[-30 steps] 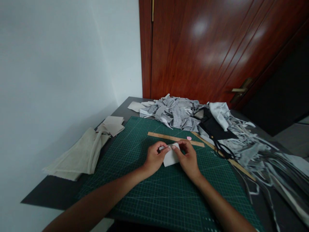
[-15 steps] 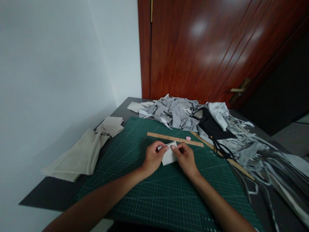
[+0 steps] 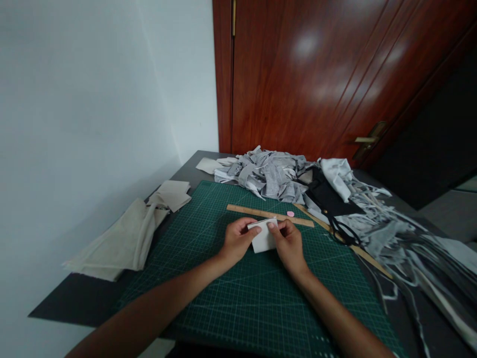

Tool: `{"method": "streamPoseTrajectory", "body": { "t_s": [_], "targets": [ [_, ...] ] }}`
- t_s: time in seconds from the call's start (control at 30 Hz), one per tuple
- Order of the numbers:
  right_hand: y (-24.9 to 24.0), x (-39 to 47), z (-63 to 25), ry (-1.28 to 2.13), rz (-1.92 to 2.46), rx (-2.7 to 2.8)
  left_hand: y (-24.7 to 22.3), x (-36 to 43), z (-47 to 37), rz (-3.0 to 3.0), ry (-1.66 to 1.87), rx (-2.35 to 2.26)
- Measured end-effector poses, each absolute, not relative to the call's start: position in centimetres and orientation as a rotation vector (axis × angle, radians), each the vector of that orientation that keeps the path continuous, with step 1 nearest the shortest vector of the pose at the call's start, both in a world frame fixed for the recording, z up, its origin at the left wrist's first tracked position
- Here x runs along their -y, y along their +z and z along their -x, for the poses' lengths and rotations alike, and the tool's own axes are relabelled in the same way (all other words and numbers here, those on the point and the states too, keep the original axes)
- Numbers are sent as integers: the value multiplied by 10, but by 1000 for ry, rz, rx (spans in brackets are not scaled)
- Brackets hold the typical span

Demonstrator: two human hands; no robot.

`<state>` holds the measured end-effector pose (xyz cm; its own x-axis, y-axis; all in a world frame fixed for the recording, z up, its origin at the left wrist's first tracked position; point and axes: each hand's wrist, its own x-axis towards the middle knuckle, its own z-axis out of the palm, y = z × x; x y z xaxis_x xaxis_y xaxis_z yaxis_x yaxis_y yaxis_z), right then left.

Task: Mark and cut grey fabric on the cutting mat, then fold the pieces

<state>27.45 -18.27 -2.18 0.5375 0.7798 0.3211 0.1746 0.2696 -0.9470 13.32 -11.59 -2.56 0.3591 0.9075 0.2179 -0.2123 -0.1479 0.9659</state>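
Observation:
A small folded piece of white cloth (image 3: pixel 264 239) is held above the green cutting mat (image 3: pixel 238 288). My left hand (image 3: pixel 238 239) pinches its left top corner, thumb in front and fingers behind. On the right, my right hand (image 3: pixel 288 243) grips the top corner with the thumb on the front face. Just beyond the hands lie a wooden ruler (image 3: pixel 268 215) and a small pink piece (image 3: pixel 290 214).
Cream cloth (image 3: pixel 119 238) and smaller folded pieces (image 3: pixel 172 194) lie at the left. Grey scraps (image 3: pixel 274 171) are heaped at the back. Black scissors (image 3: pixel 343 232), a second wooden ruler (image 3: pixel 372 261) and tangled strips (image 3: pixel 395 228) are at the right.
The cloth has turned slightly between my hands, so its front face and top edge show more. My right hand has shifted a little to the right.

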Motion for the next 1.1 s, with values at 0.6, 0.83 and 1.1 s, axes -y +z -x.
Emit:
{"method": "streamPoseTrajectory", "body": {
  "t_s": [0.6, 0.83, 1.1],
  "targets": [
    [-14, 189, -265, 521, 1217, 944, -18, 122, -133, -1231, 1054, -659],
    [-21, 186, -268, 524, 1185, 881, -22, 122, -133, -1327, 1083, -659],
    [-18, 186, -263, 556, 1087, 860, -24, 121, -131, -1307, 1114, -706]
  ]
}}
